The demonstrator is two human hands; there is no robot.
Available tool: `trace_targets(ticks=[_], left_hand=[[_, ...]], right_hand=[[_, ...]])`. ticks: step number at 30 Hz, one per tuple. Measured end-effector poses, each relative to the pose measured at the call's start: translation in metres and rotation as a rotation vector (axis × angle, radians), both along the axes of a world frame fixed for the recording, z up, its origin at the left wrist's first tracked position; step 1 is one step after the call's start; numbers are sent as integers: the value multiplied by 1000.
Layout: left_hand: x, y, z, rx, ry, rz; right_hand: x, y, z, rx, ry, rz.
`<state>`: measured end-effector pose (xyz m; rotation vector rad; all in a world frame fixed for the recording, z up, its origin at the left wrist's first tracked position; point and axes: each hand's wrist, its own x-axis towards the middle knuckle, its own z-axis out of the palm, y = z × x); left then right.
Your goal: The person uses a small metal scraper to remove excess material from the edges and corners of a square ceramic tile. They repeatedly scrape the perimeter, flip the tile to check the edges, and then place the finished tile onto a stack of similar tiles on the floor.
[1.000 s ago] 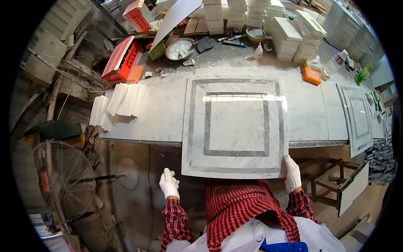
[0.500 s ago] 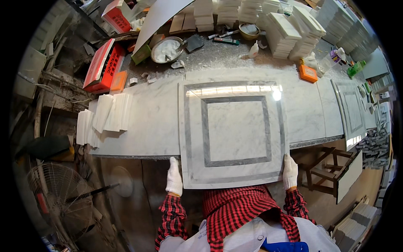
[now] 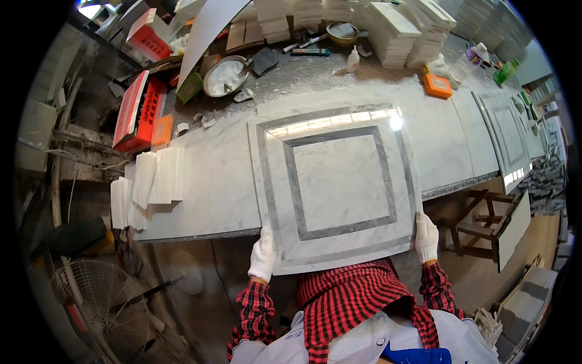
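Note:
A square marble panel (image 3: 341, 182), white and polished with two grey inlaid frames, lies over the front of the workbench, its near edge overhanging toward me. My left hand (image 3: 262, 255), in a white knitted glove, is at the panel's left edge near the front corner. On the opposite edge, my right hand (image 3: 427, 238) wears a matching glove. Both hands hold the panel from its sides, and their fingertips are partly hidden at or under the edges. Light reflects in a bright strip across the panel's far part.
Left on the bench (image 3: 203, 218) lie white strips (image 3: 159, 176); behind them are a red box (image 3: 140, 115) and a metal bowl of white powder (image 3: 225, 76). Stacked white tiles (image 3: 391, 33) stand at the back. A second inlaid panel (image 3: 506, 130), a wooden stool (image 3: 479, 230) and a fan (image 3: 100, 303) flank me.
The view has tilted slightly, shifting the whole scene. My left hand has come in closer against the panel's left edge. My right hand stays at the right edge.

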<state>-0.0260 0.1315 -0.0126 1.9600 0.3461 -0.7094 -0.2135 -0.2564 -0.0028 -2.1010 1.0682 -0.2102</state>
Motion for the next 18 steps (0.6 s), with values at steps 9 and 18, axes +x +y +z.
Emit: trace_targets(ticks=[9, 18], left_hand=[[-6, 0, -12, -39, -183, -1], [-10, -25, 23, -225, -162, 162]], right_hand=[[-66, -3, -16, 366, 19, -362], [-39, -20, 4, 510, -125, -378]])
